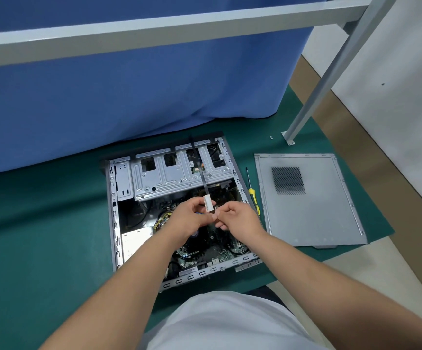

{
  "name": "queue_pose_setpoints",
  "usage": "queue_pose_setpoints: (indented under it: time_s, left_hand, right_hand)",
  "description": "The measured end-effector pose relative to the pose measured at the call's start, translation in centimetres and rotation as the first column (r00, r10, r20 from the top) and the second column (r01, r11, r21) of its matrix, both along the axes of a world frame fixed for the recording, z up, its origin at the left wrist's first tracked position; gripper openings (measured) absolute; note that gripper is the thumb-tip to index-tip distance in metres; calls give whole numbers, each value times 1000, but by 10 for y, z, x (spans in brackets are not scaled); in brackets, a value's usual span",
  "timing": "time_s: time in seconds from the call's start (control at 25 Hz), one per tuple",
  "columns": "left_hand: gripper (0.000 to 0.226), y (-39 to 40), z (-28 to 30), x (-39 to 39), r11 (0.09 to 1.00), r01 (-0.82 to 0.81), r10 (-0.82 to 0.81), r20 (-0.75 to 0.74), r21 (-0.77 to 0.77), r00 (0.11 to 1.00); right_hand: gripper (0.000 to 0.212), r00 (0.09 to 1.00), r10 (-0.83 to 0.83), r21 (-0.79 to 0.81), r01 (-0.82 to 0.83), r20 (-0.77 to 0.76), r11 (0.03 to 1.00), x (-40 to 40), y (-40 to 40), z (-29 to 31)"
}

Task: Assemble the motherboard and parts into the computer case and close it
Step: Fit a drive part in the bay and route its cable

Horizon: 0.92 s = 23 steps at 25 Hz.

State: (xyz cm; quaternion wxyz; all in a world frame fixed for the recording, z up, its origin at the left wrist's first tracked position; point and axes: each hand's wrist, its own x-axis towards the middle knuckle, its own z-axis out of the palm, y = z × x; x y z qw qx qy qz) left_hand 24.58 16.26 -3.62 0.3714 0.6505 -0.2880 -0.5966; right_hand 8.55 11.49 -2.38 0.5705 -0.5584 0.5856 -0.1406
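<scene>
An open grey computer case (115,213) lies flat on the green mat, with the motherboard (199,251) inside it and a metal drive cage (169,173) at its far end. Above the case's middle, my left hand (192,214) pinches the white connector end (208,203) of a thin black flat cable (199,168). The cable runs from there up over the drive cage to the case's far edge. My right hand (237,215) is curled beside the connector, its thumb and fingertips touching the connector's lower end. The case's side panel (313,208) lies flat to the right.
A yellow-handled screwdriver (252,195) lies between the case and the side panel. A small screw (271,137) sits on the mat near a grey frame post (306,109). A blue curtain (129,84) hangs behind the case. Yellow and black wires (160,222) bunch inside the case.
</scene>
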Motion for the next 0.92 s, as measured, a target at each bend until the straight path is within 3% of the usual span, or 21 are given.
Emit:
queue_pose_setpoints:
  time_s: [0.12, 0.2, 0.32, 0.44, 0.56, 0.72, 0.8, 0.92]
  left_hand:
    - [22, 0, -2, -1, 1000, 26, -27, 123, 9, 992]
    - [20, -1, -2, 1, 1000, 23, -25, 169, 17, 985]
    - [19, -3, -3, 3, 1000, 18, -23, 212, 23, 977]
    - [21, -1, -6, 5, 999, 25, -31, 169, 39, 985]
    - [20, 0, -13, 4, 999, 30, -36, 153, 45, 988]
    - [20, 5, -17, 2, 998, 44, -49, 152, 35, 987]
    - [19, 9, -17, 2, 999, 37, -37, 163, 3, 986]
    - [18, 11, -16, 6, 997, -33, 44, 164, -72, 986]
  right_hand:
    - [15, 998, 64, 61, -64, -2, 996, 2, -3, 7]
    - [17, 990, 133, 20, -132, -47, 991, 0, -13, 15]
    - [16, 940, 223, -274, -292, -258, 916, 0, -46, 27]
    - [26, 834, 294, -462, -514, -467, 723, 8, -91, 28]
    - [46, 659, 377, -409, -722, -651, 558, 18, -128, 14]
    - [71, 478, 411, -283, -847, -776, 450, 29, -146, -2]
    - [74, 436, 382, -274, -870, -815, 409, 38, -148, -7]
    - [73, 450, 317, -318, -864, -835, 389, 45, -147, -12]
